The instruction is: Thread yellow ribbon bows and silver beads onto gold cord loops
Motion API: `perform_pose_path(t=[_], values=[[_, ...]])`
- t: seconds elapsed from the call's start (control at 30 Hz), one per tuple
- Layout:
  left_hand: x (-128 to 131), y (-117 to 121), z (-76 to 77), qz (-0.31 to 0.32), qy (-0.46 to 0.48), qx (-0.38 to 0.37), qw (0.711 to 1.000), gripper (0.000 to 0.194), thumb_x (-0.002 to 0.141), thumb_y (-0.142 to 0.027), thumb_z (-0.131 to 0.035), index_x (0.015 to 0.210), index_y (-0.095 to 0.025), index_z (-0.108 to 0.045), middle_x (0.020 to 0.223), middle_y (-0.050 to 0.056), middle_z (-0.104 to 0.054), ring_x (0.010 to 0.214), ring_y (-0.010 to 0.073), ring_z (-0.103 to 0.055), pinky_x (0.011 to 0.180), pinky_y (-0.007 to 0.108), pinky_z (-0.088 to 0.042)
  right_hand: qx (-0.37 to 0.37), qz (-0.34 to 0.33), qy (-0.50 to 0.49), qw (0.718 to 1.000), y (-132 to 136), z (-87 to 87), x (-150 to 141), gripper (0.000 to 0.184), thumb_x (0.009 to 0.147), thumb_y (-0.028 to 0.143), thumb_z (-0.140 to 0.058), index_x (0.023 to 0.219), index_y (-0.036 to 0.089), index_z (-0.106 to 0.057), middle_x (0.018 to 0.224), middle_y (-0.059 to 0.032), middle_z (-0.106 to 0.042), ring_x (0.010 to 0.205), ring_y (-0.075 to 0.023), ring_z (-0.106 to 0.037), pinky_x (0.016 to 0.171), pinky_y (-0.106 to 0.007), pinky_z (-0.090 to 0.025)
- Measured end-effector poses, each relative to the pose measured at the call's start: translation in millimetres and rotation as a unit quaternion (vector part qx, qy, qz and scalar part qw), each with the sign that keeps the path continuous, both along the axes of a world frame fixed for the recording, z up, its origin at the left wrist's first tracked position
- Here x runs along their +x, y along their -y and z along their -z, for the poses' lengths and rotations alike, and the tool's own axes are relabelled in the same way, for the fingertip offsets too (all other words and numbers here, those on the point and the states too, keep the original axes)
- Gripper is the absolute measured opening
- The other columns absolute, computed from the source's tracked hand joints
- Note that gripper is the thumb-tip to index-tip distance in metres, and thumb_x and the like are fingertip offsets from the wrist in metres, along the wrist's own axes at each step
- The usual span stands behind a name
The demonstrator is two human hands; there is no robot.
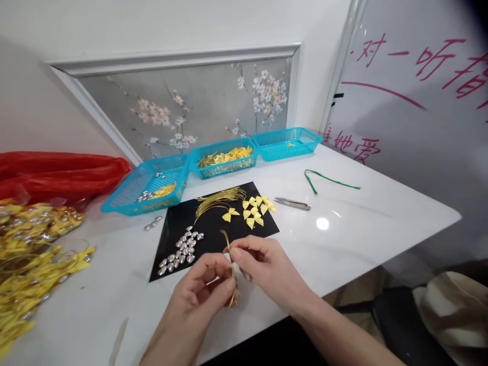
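Observation:
My left hand (202, 292) and my right hand (263, 267) meet over the front edge of the white table (362, 218). Both pinch a thin gold cord (230, 256) that loops up between the fingertips and hangs down below them. Just beyond my hands lies a black mat (213, 229). On it sit a pile of silver heart beads (183, 250), a bundle of gold cords (219, 199) and several yellow ribbon bows (256, 209).
Three turquoise baskets (224, 158) line the back wall, two holding yellow pieces. Small snips (293, 204) and a green ribbon (328, 180) lie right of the mat. Finished yellow pieces (30, 259) and red mesh fabric (57, 175) fill the left side.

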State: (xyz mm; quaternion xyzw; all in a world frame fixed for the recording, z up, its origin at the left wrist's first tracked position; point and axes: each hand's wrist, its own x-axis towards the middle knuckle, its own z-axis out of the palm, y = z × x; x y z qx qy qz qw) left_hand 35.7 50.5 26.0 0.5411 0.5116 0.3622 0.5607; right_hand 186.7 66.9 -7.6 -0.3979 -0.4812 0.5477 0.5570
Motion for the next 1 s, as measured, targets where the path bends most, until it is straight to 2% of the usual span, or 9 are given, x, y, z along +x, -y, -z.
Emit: perform_pose_path(t=[0.13, 0.23, 0.37, 0.47, 0.53, 0.63, 0.77, 0.87, 1.0], values=[[-11, 7, 5.7, 0.067, -0.058, -0.014, 0.996, 0.016, 0.084, -0.038, -0.069, 0.075, -0.025, -0.073, 0.070, -0.001, -0.060, 0.070, 0.0172, -0.052, 0.066, 0.027, -0.043, 0.005, 0.004, 0.007, 1.000, 3, -2.9, -3, 0.017, 0.084, 0.032, -0.065, 0.079, 0.016, -0.071, 0.057, 0.0049, -0.050, 0.053, -0.0084, -0.040, 0.048, -0.021, -0.034], [-16, 10, 11.4, 0.085, -0.071, -0.025, 0.993, 0.021, 0.086, -0.042, -0.066, 0.075, -0.026, -0.074, 0.070, -0.001, -0.059, 0.071, 0.0179, -0.053, 0.067, 0.028, -0.043, 0.012, -0.004, 0.021, 1.000, 8, -4.2, -4, 0.013, 0.081, 0.029, -0.067, 0.080, 0.017, -0.073, 0.059, 0.0044, -0.055, 0.052, -0.0083, -0.043, 0.049, -0.021, -0.036], [-21, 17, 20.1, 0.097, -0.040, -0.042, 0.994, 0.023, 0.087, -0.044, -0.065, 0.077, -0.027, -0.076, 0.070, 0.000, -0.063, 0.072, 0.0182, -0.056, 0.070, 0.028, -0.047, 0.034, 0.017, 0.043, 0.998, 13, -0.4, -8, 0.012, 0.082, 0.024, -0.066, 0.081, 0.018, -0.076, 0.071, 0.0004, -0.065, 0.058, -0.0099, -0.052, 0.053, -0.022, -0.042], [-23, 24, 21.7, 0.079, 0.000, -0.059, 0.995, 0.020, 0.087, -0.044, -0.066, 0.089, -0.029, -0.079, 0.075, 0.001, -0.067, 0.075, 0.0193, -0.060, 0.074, 0.030, -0.051, 0.060, 0.030, 0.063, 0.996, 17, 5.8, -9, 0.021, 0.089, 0.024, -0.059, 0.095, 0.020, -0.078, 0.079, -0.0010, -0.066, 0.059, -0.0098, -0.054, 0.057, -0.023, -0.046], [-24, 27, 19.2, 0.068, 0.002, -0.040, 0.997, 0.016, 0.084, -0.041, -0.070, 0.093, -0.032, -0.080, 0.079, 0.001, -0.069, 0.076, 0.0197, -0.062, 0.073, 0.030, -0.053, 0.077, 0.024, 0.076, 0.994, 20, 9.5, -10, 0.026, 0.093, 0.025, -0.055, 0.105, 0.022, -0.077, 0.082, -0.0010, -0.064, 0.058, -0.0096, -0.054, 0.058, -0.024, -0.047], [-25, 30, 13.8, 0.037, -0.011, 0.039, 0.998, 0.008, 0.080, -0.036, -0.074, 0.080, -0.031, -0.080, 0.074, 0.001, -0.066, 0.067, 0.0185, -0.062, 0.062, 0.027, -0.053, 0.117, 0.029, 0.129, 0.984, 25, 11.6, -11, 0.030, 0.095, 0.021, -0.051, 0.114, 0.022, -0.074, 0.083, -0.0018, -0.060, 0.064, -0.0113, -0.056, 0.060, -0.024, -0.049], [-27, 34, 11.2, 0.000, -0.023, 0.114, 0.993, 0.021, 0.081, -0.038, -0.072, 0.065, -0.027, -0.076, 0.081, 0.003, -0.066, 0.065, 0.0168, -0.058, 0.053, 0.024, -0.048, 0.197, 0.043, 0.175, 0.964, 34, 6.9, -14, 0.037, 0.094, 0.009, -0.048, 0.121, 0.019, -0.071, 0.086, -0.0044, -0.062, 0.074, -0.0134, -0.062, 0.067, -0.025, -0.053], [-28, 40, 10.4, 0.007, 0.032, 0.035, 0.999, 0.023, 0.083, -0.042, -0.072, 0.069, -0.025, -0.078, 0.072, 0.003, -0.067, 0.060, 0.0144, -0.055, 0.050, 0.023, -0.045, 0.246, 0.053, 0.163, 0.954, 39, 2.1, -14, 0.040, 0.093, 0.004, -0.048, 0.122, 0.019, -0.072, 0.089, -0.0059, -0.067, 0.078, -0.0134, -0.066, 0.070, -0.024, -0.055], [-24, 47, 6.1, -0.044, 0.110, -0.077, 0.990, 0.023, 0.073, -0.044, -0.082, 0.074, -0.022, -0.077, 0.060, 0.000, -0.065, 0.054, 0.0119, -0.054, 0.049, 0.020, -0.043, 0.282, 0.067, 0.168, 0.942, 43, 1.0, -14, 0.040, 0.092, 0.001, -0.048, 0.122, 0.014, -0.071, 0.091, -0.0093, -0.069, 0.079, -0.0142, -0.066, 0.069, -0.024, -0.055]])
